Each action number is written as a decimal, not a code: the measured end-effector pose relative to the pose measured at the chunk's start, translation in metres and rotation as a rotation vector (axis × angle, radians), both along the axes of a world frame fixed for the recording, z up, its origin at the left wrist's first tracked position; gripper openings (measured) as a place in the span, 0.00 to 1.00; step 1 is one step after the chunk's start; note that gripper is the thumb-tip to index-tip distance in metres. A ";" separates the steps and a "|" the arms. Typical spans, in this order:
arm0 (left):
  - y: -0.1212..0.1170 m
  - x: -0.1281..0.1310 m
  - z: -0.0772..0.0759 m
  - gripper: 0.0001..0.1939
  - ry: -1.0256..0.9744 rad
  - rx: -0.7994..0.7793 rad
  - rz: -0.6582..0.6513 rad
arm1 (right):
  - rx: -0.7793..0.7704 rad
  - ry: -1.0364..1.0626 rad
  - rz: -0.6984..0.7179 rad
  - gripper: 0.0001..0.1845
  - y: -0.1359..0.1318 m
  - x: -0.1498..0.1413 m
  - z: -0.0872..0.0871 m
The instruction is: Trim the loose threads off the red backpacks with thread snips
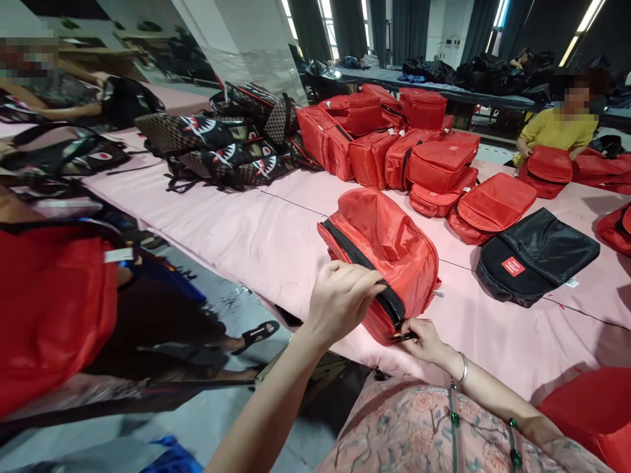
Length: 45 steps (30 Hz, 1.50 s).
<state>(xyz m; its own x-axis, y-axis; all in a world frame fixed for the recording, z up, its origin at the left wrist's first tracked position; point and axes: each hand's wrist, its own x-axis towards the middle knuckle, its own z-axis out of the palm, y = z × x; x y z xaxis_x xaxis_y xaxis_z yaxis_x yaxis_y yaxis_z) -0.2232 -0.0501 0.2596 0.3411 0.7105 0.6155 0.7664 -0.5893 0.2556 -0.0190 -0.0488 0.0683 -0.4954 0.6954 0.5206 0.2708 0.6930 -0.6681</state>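
Observation:
A red bag (394,230) lies in front of me on the pink-covered table (290,230), its top sagging inward and a black zipper strip along its near side. My left hand (345,295) is closed at that strip, fingers curled over the bag's edge; the thumb is mostly hidden. At the bag's near lower corner, my right hand (424,339) pinches a small black item (405,336), too small to name surely. A bracelet circles my right wrist. To the right lies a black bag (539,256) with a red label.
Red bags (374,148) are piled behind, beside patterned dark backpacks (221,141) with shark faces. A co-worker in yellow (559,128) handles a red bag at right. Another person (64,92) works at far left. Close on my left is someone with a red bag (54,309).

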 end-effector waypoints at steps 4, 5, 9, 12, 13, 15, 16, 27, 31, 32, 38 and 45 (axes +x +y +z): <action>0.001 0.002 -0.019 0.08 -0.024 0.099 0.115 | 0.101 0.189 -0.067 0.06 0.008 -0.001 0.046; -0.001 0.002 -0.022 0.08 -0.059 0.119 0.123 | 0.132 0.218 -0.082 0.08 0.011 -0.002 0.058; -0.014 -0.002 -0.023 0.09 -0.071 0.126 0.143 | 0.171 0.228 -0.104 0.17 0.027 -0.011 0.096; -0.024 -0.006 -0.021 0.10 0.017 0.088 0.199 | 0.141 0.189 -0.106 0.16 0.033 -0.015 0.105; -0.026 -0.007 -0.021 0.11 0.036 0.085 0.220 | 0.130 0.187 -0.105 0.16 0.034 -0.016 0.105; -0.029 -0.007 -0.022 0.10 0.039 0.089 0.256 | 0.113 0.195 -0.107 0.16 0.033 -0.015 0.105; -0.030 -0.005 -0.023 0.09 0.027 0.095 0.277 | 0.108 0.197 -0.108 0.16 0.032 -0.014 0.106; -0.031 0.027 -0.036 0.10 -0.243 -0.060 0.394 | 0.354 -0.267 -0.206 0.14 0.032 0.010 0.165; -0.030 0.029 -0.041 0.08 -0.314 -0.060 0.395 | 0.480 -0.399 -0.209 0.13 0.035 0.007 0.174; -0.030 0.029 -0.041 0.08 -0.321 -0.064 0.394 | 0.494 -0.415 -0.202 0.13 0.034 0.006 0.176; -0.032 0.031 -0.044 0.08 -0.382 -0.084 0.393 | 0.595 -0.528 -0.191 0.12 0.024 0.000 0.193; -0.032 0.031 -0.048 0.07 -0.492 -0.148 0.392 | 0.475 -0.639 -0.083 0.09 0.027 0.003 0.202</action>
